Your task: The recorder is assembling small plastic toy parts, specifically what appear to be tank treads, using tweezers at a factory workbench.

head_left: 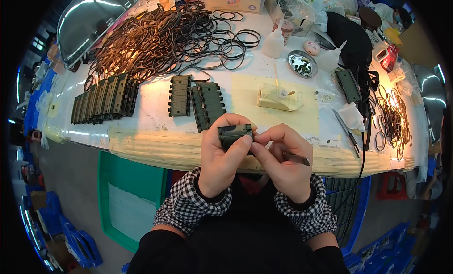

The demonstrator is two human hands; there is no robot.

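Left hand (221, 156) grips olive part (234, 134) raised off the near table (155, 144) edge for access; right hand (283, 161) pinches tweezers (296, 158), thumb bracing the part.

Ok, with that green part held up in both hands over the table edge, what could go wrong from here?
The left hand grips the dark green part in mid-air just off the table edge; if it slips, it likely falls past the table. The right hand also holds metal tweezers while its fingers work at the part, so the tip could slip or prick. The small metal dish of tiny pieces could be knocked when reaching.
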